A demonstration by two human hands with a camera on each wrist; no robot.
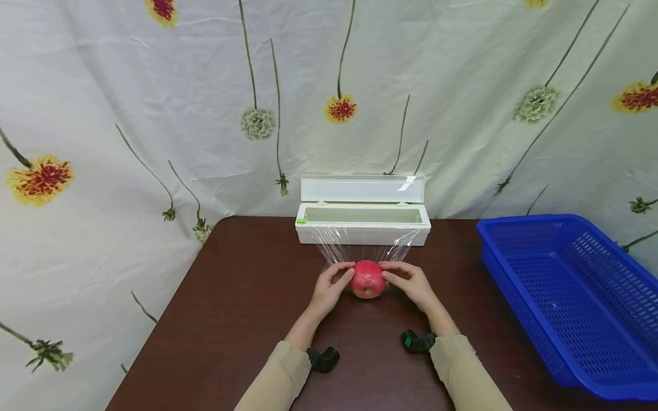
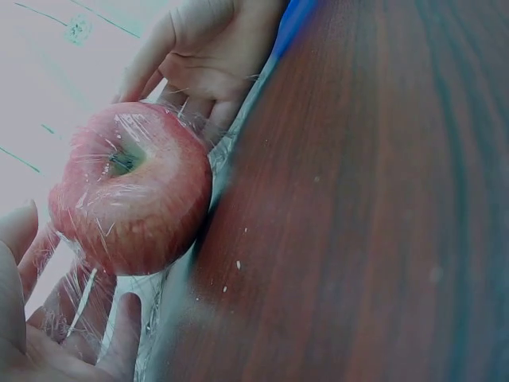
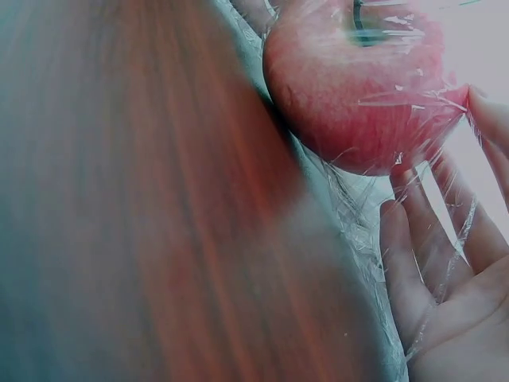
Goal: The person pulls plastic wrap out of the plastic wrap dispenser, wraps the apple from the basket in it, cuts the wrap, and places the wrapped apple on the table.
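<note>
A red apple (image 1: 367, 279) sits on the table between the two hands, with clear plastic wrap (image 2: 87, 294) drawn tight over it and gathered in strands at its sides. At the apple's left side, the left hand (image 1: 330, 288) has thumb and forefinger close together at the wrap. The right hand (image 1: 413, 283) mirrors it on the other side; in the right wrist view its thumb (image 3: 487, 115) pinches a pulled peak of wrap. Its other fingers lie under the film beside the apple. Behind, the wrap stretches back to a white dispenser box (image 1: 362, 235) with its lid raised.
A blue plastic basket (image 1: 565, 354) stands at the right of the dark brown wooden table (image 1: 247, 297). Behind the table hangs a white flowered cloth (image 1: 205, 85). Each wrist wears a black band (image 1: 323, 359).
</note>
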